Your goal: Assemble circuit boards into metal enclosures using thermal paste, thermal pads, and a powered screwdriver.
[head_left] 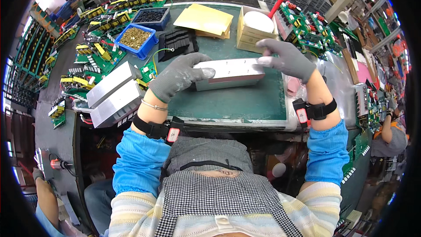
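A silver metal housing [229, 81], long and box-shaped, rests at the middle of the green work mat [210, 107]. Its upper face is pale, with small holes along it. My left hand [177, 77], in a grey glove, grips the housing's left end, thumb on top and fingers behind. At the right end, my gloved right hand [287, 59] has its thumb at the housing's upper corner and its fingers raised and apart above it. Whether that thumb presses on the metal or only hovers, I cannot make out.
Two more silver housings [116, 98] lie at left among green circuit boards [98, 57]. Behind stand a blue bin [151, 46] of brass-coloured fasteners, a bin of black parts [151, 17], yellow sheets [204, 19] and a wooden box [250, 44]. Co-workers' arms [387, 127] show at both sides.
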Demonstrator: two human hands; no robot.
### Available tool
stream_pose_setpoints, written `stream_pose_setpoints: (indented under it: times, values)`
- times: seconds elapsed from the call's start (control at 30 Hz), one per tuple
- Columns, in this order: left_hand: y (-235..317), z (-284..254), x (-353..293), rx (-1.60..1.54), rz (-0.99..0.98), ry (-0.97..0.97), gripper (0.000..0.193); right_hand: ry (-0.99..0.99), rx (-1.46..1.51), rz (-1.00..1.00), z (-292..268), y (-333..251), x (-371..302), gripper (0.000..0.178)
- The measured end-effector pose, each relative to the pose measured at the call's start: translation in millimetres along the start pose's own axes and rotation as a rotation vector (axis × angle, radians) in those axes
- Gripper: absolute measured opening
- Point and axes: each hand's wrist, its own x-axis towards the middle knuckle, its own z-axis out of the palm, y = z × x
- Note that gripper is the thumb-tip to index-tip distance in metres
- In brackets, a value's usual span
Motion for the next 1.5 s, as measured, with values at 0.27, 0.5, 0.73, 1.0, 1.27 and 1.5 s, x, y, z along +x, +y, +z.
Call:
stream_pose_setpoints:
  times: [0.27,0.5,0.73,1.0,1.27,1.5]
  values:
    - [-1.4,20.3,-16.8,-0.118,0.06,0.285,0.082,0.146,0.06,-0.035,6.2,4.2,-36.9,0.07]
    - [25.2,8.3,-70.4,-0.088,0.067,0.293,0.094,0.21,-0.421,-0.482,43.5,-63.5,3.6,0.074]
    - [39.0,-36.4,-145.4,-0.196,-0.022,0.224,0.09,0.0,-0.618,-0.301,65.5,-99.7,38.4,0.069]
    - [-0.3,-78.4,-208.9,-0.14,0.302,0.568,0.078,-0.185,-0.638,-0.203,74.6,-111.4,53.9,0.054]
    - [-54.4,-106.0,-239.3,-0.052,0.197,1.055,0.081,-0.111,-0.564,-0.336,68.8,-92.6,49.2,0.027]
    - [-75.5,-98.0,-245.3,0.139,0.022,0.773,0.112,-0.013,-0.606,-0.175,8.2,-99.2,-1.5,0.039]
